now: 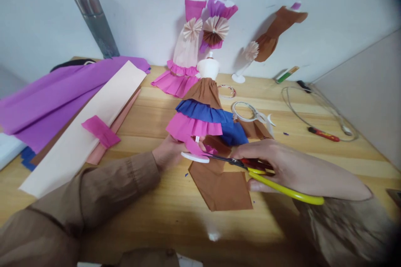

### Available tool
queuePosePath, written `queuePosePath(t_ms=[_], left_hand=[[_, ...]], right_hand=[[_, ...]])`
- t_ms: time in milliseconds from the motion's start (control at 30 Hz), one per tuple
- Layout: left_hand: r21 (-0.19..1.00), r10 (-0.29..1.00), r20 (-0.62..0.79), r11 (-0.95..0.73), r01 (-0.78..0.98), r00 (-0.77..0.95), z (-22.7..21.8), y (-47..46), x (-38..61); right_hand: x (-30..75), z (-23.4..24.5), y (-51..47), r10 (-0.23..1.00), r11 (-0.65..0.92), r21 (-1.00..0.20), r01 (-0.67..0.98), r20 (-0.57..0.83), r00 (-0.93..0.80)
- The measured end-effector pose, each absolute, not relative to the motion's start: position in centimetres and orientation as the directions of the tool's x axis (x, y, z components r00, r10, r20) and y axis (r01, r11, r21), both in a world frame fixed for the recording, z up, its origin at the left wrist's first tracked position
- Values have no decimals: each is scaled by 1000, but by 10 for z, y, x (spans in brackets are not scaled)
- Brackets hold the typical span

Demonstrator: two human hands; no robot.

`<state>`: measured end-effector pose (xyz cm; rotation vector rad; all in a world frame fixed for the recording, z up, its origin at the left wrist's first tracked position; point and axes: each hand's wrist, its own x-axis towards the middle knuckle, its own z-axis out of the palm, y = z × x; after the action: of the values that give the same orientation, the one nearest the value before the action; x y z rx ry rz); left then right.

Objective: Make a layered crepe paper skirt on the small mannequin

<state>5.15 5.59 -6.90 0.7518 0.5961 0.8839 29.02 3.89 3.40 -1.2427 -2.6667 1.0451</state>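
A small white dress form (208, 68) wears a tiered paper skirt of brown, blue and pink (194, 127). My left hand (169, 151) is closed on the dress form low down, behind its stem and above the round white base (194, 157); the skirt and a loose pink strip (194, 147) hide part of the fingers. My right hand (282, 162) grips scissors (255, 169) with yellow handles and dark blades. The blade tips are at the pink strip beside the base. Under the scissors lie pieces of brown paper (225, 190), with blue paper (234, 132) behind them.
Three dressed forms stand along the wall: a pink one (186, 46), a purple one (216, 29) and a brown one (272, 35). Purple paper (62, 96) and a cream sheet (84, 133) lie left. A tape roll (243, 111), cable (290, 106) and red-handled tool (323, 134) lie right.
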Motion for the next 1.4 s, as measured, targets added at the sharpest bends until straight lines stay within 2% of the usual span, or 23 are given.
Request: queuePosePath(t_ms=[133,433,633,800,900,1000,1100,1200,1300,1400], left_hand=[[815,878,-144,367,-449,457,-73,57,52],[879,903,-127,294,-376,410,-79,53,50],[952,962,-64,139,-274,266,-65,40,53],[997,980,4,12,-81,201,-59,38,47],[984,975,133,-152,96,180,-54,42,40],[863,941,310,-339,374,138,-50,47,33],[656,896,428,-398,641,119,-49,53,27],[452,882,434,-390,802,184,-46,57,23],[259,890,375,-369,893,259,-38,57,23],[149,902,329,-341,928,278,-32,55,24]], right_hand=[[293,35,40,646,416,-587,695,-347,-680],[294,30,45,636,412,-641,648,-307,-708],[300,28,48,616,371,-727,578,-273,-739],[305,30,46,593,304,-825,476,-227,-772],[307,31,43,584,273,-836,476,-249,-773],[308,33,41,564,324,-828,458,-220,-796],[310,36,42,559,390,-804,449,-181,-809],[313,38,43,557,393,-795,463,-195,-808],[315,36,44,555,348,-801,488,-243,-795],[314,29,47,552,309,-770,558,-332,-765]])
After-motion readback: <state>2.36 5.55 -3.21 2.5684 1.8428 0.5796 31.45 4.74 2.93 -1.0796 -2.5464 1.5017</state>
